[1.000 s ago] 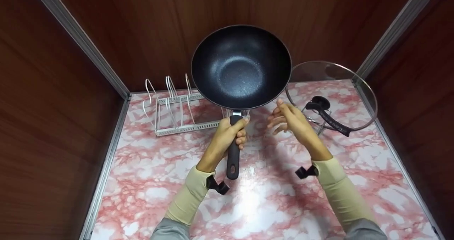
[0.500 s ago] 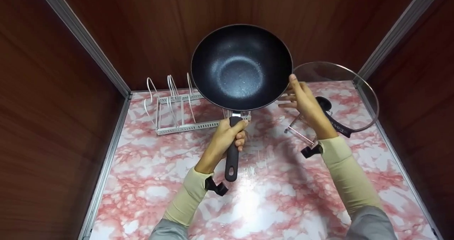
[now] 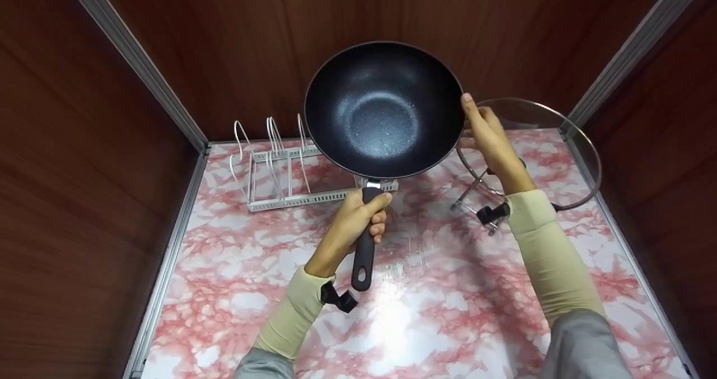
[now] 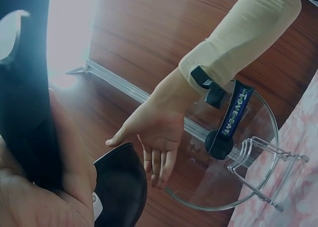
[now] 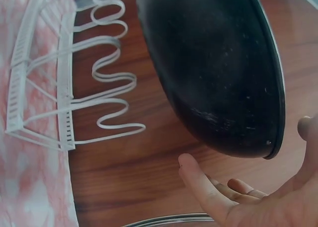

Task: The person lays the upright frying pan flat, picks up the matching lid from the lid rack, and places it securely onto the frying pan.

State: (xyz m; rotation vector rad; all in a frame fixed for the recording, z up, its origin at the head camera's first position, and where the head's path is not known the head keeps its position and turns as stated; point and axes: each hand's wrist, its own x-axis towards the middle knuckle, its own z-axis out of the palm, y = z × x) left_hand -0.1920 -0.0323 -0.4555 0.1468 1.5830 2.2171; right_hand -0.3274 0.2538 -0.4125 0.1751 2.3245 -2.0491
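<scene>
Wire rack (image 3: 302, 200) sits along bench's (image 3: 448, 323) back edge, nr the L corner. L hand (image 3: 354, 220) grips the handle (image 3: 363, 258) of the wok (image 3: 383, 110), held up approx. mid-width toward that edge, inside facing the head cam. R hand (image 3: 490, 139) holds nothing, fingers extended by the R rim; R wrist cam shows a gap. Lid (image 3: 552, 149) stands tilted at a small stand (image 4: 254, 188), nr back R corner. Imo: L grip firm, R thumb inside rim, fingers behind, wrist off the lid.
</scene>
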